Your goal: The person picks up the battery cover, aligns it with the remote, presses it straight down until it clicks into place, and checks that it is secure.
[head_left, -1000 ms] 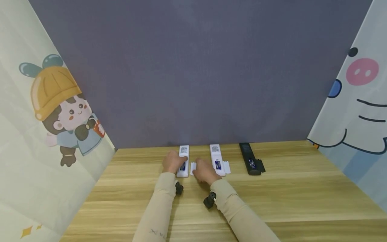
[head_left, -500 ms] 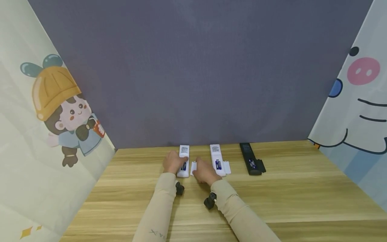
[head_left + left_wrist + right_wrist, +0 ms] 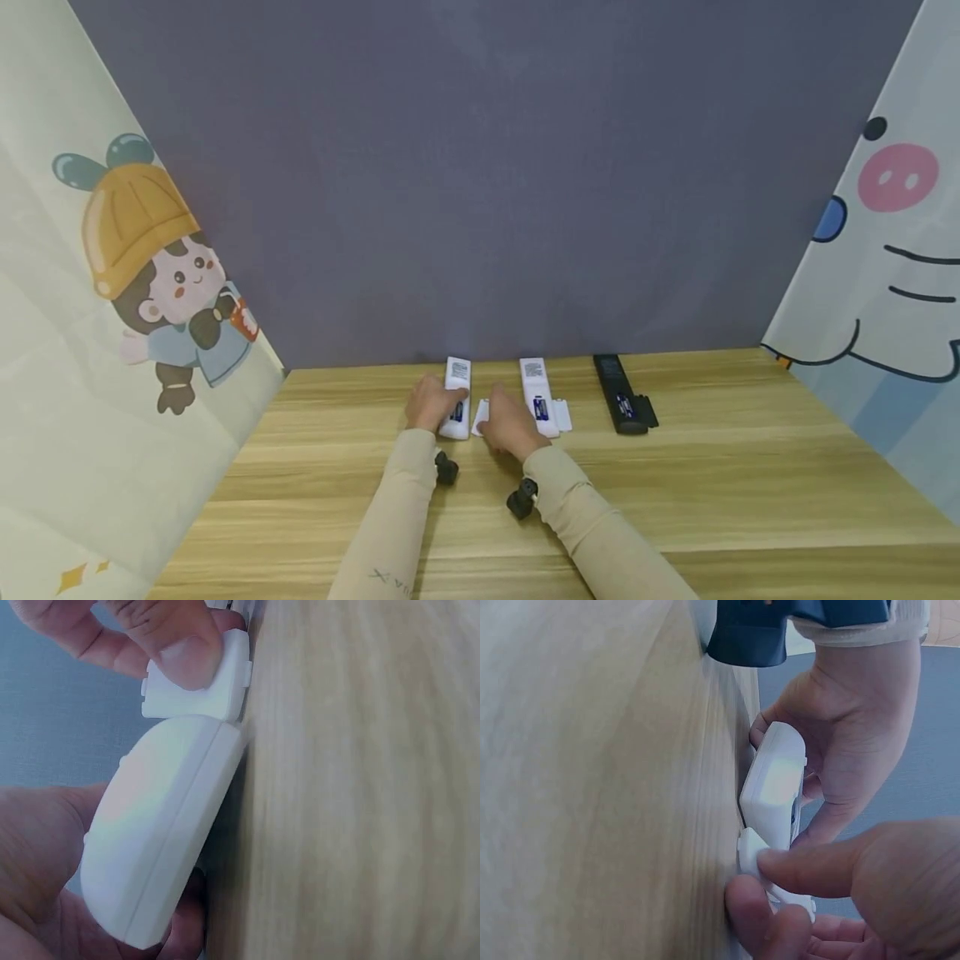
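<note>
At the left of the row lies a white remote control (image 3: 459,372), back side up, with dark blue batteries in its bay. My left hand (image 3: 432,403) grips it by the sides, thumb across the bay. In the left wrist view the rounded end of this remote (image 3: 157,825) is tilted, one edge raised off the table. Between thumb and fingers my right hand (image 3: 512,423) pinches a small white battery cover (image 3: 751,851). The cover is beside the remote's right edge; the left wrist view shows its tabs (image 3: 248,673). Whether cover and remote touch, I cannot tell.
A second white remote (image 3: 534,383) lies right of the hands, its white cover (image 3: 561,415) beside it. Farther right are a black remote (image 3: 615,383) and its black cover (image 3: 645,411). A grey panel (image 3: 480,208) rises behind the wooden table (image 3: 712,483).
The left remote has tipped a little in my left hand, its far end shifting slightly right. The cover in my right hand has turned slightly. The other remotes lie as before.
</note>
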Available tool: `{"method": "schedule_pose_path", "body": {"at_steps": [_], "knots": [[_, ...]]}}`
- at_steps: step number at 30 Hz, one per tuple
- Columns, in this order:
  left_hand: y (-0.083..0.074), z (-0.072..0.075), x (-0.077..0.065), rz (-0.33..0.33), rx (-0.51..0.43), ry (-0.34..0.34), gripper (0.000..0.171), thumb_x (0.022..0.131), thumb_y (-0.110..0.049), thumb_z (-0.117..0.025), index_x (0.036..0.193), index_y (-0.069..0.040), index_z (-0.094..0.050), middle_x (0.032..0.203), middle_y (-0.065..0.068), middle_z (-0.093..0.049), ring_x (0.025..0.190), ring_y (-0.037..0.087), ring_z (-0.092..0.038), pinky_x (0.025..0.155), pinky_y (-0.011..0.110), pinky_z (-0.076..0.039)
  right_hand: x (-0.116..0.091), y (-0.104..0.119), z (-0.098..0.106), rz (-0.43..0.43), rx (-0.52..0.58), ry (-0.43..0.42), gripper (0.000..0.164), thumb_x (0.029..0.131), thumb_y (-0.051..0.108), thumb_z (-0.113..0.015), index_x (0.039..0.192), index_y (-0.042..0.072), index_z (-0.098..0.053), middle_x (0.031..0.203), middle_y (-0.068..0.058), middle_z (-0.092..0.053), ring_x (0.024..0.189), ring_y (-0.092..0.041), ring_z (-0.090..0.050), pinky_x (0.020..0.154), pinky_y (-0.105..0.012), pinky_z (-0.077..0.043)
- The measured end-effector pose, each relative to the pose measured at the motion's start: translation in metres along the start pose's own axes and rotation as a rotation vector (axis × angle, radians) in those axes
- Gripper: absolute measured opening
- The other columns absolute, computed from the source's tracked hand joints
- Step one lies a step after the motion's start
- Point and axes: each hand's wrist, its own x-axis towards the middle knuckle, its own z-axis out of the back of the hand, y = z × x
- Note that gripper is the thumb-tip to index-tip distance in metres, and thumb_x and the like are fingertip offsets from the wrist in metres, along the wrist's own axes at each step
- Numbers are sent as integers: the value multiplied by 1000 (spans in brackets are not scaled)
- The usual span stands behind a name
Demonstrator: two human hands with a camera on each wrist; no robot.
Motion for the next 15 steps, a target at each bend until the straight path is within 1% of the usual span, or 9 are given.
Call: {"method": "schedule_pose_path", "body": {"at_steps": [3,4,6,9,12,15], "knots": [[1,1,1,7,-27,17,34,83,-39,-79,79,-10,-63,74,8,-63,65,22,-58,51,33,-39,1,1,0,3,6,-37,45,90,17,-77,124,-2,-55,92,-14,-70,74,-25,-64,70,-41,-56],[2,2,2,9,-38,25,34,84,-39,-77,77,-10,-63,73,7,-63,64,22,-57,50,33,-39,1,1,0,6,16,-51,41,90,16,-78,120,-1,-57,98,-15,-71,79,-26,-65,71,-42,-56],[5,2,4,18,-60,41,34,88,-40,-74,74,-11,-62,71,6,-62,63,21,-56,50,33,-38,1,1,1,7,38,-67,33,90,14,-77,115,1,-61,103,-15,-72,85,-28,-67,74,-43,-57],[9,3,6,29,-91,56,35,93,-39,-68,75,-10,-63,72,6,-62,64,21,-56,51,32,-39,2,2,2,14,61,-94,25,89,12,-77,109,1,-65,104,-14,-72,89,-28,-68,77,-43,-58],[11,4,8,31,-129,64,33,95,-36,-65,85,-5,-69,77,8,-65,67,22,-58,54,31,-41,3,1,3,18,64,-106,23,88,12,-77,107,2,-68,102,-13,-73,91,-28,-69,80,-43,-58],[13,4,9,30,-155,67,33,95,-34,-65,94,-2,-73,83,10,-68,69,21,-58,55,30,-42,4,0,3,14,77,-111,22,88,12,-78,106,2,-69,102,-14,-74,93,-30,-69,82,-44,-58]]}}
